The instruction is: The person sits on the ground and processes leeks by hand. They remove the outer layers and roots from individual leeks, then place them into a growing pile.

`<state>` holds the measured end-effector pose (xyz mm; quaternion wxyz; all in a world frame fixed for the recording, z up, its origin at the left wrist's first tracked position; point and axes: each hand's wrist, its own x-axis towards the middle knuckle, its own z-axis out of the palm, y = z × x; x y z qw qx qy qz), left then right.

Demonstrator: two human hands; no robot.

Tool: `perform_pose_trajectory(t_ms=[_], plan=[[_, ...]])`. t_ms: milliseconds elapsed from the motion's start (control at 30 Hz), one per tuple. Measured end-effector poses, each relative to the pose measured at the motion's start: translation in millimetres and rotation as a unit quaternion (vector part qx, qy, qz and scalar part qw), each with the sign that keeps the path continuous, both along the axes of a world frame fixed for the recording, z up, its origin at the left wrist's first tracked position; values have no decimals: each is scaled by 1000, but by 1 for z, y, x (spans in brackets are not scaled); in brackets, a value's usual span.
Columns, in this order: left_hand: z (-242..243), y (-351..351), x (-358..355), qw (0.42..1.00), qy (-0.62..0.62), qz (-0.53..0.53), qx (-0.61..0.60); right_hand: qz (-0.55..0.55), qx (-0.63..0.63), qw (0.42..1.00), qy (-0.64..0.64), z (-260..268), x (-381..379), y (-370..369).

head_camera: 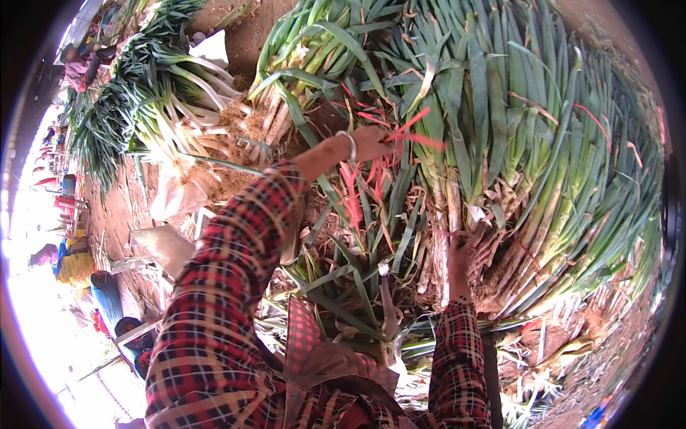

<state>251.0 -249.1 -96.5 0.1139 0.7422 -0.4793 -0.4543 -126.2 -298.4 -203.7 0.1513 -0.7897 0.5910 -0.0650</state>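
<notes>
Large leeks with green leaves [482,107] and pale stalks fill the view before me. My left hand [370,143], with a bracelet on its wrist, is closed on a red plastic tie [415,137] whose ends stick out over the leaves. More red strips [353,198] hang below that hand. Lower right, my right hand [471,252] has its fingers spread beside the roots and white stalks [440,252] of a leek bundle. Whether its palm touches the stalks or grips something thin, I cannot tell.
Another leek pile [177,107] with roots lies at the upper left, and a person [80,69] is beyond it. Loose leaves and peelings [536,375] litter the soil. Wooden pieces [134,264] and blue rolled items [107,300] are at the left.
</notes>
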Motion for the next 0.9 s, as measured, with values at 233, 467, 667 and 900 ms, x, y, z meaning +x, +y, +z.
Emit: perform_pose_trajectory(t_ms=[233,467,667,900], plan=[[149,54,-6,980,147,33,-127,18,117,992,-45,103,22,5],[103,117,-68,977,-51,-209,3,46,35,997,45,118,-9,32],[2,62,-69,978,-164,-102,82,5,40,997,66,24,-8,3],[-145,4,-54,977,-136,-40,158,-31,-76,995,-50,-61,11,2]])
